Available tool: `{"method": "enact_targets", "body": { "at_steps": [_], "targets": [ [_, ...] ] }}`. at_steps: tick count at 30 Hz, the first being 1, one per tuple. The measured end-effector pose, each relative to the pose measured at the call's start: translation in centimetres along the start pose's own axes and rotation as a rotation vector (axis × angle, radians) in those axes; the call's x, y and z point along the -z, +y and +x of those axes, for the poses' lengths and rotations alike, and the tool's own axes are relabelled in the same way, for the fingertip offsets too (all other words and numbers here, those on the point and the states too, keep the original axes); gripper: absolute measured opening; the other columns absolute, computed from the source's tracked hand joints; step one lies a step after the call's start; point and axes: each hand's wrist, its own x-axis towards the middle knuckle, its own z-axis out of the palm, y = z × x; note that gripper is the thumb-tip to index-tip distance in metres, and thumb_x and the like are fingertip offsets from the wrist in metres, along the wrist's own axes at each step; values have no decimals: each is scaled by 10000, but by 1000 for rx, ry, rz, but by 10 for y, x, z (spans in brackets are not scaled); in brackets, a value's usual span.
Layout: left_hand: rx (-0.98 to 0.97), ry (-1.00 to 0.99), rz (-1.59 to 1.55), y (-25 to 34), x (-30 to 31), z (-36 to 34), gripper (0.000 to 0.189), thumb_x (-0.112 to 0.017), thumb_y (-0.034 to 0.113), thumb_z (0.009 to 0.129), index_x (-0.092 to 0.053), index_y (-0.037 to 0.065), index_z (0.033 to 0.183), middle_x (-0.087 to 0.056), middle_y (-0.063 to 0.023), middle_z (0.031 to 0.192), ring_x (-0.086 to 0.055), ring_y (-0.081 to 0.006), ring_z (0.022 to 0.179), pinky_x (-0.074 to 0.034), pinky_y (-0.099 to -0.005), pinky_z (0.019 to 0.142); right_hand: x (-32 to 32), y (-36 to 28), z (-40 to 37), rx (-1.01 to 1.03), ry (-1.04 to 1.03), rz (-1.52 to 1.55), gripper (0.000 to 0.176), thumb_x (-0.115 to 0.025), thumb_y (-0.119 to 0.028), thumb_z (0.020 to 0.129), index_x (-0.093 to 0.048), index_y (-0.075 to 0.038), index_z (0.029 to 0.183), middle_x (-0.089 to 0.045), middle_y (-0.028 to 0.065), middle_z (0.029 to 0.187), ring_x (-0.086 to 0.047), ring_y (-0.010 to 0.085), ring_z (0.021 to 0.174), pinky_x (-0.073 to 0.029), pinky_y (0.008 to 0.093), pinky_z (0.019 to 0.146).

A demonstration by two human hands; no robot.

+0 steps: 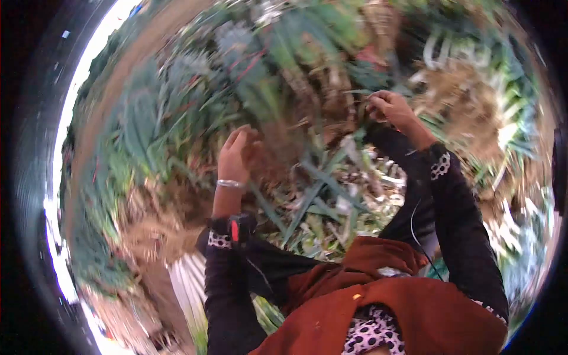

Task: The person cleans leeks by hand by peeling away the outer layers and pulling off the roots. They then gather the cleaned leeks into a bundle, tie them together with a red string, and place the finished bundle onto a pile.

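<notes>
My left hand (238, 155), with a silvery bangle at the wrist, is held over brown roots and soil left of centre. Its fingers are bent and smeared by motion, and whether anything is in them cannot be seen. Up and to the right, my right hand (387, 109) has its thumb and fingers pressed together near a thin green leaf; what they hold, if anything, is too small to name. Long green leafy stalks (139, 127) lie beyond the hands. Cut leaves and pale scraps (325, 201) cover the ground between my legs.
Plants with white stems (506, 121) lie at the right around brown roots (467, 106). A bundle of white stalks (189, 287) is at the lower left beside my leg. A strip of bare soil (127, 65) curves along the upper left.
</notes>
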Motion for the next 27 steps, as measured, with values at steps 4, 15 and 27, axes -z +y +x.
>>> {"method": "enact_targets", "body": {
  "at_steps": [4,15,27],
  "targets": [
    [-2,166,-435,1,55,-9,212,-509,186,897,-544,77,1075,-582,-38,937,-545,-150,705,-471,-297,594,-132,60,92,-115,-218,-176,321,-541,-268,872,-573,7,1034,-631,60,819,-601,115,668,-489,259,557],
    [-1,299,-469,25,87,-66,203,-507,142,881,-510,21,1044,-534,-85,849,-513,-157,658,-435,-283,588,-309,203,186,-64,12,-821,363,-562,-308,779,-567,53,818,-608,232,819,-580,382,784,-457,459,699],
    [24,245,-314,20,79,-63,196,-489,108,879,-509,0,1040,-550,-82,836,-525,-137,660,-440,-259,588,-265,137,177,-99,-288,-508,459,-616,-371,737,-557,26,961,-609,148,876,-586,251,769,-455,362,692]
  ]
}}
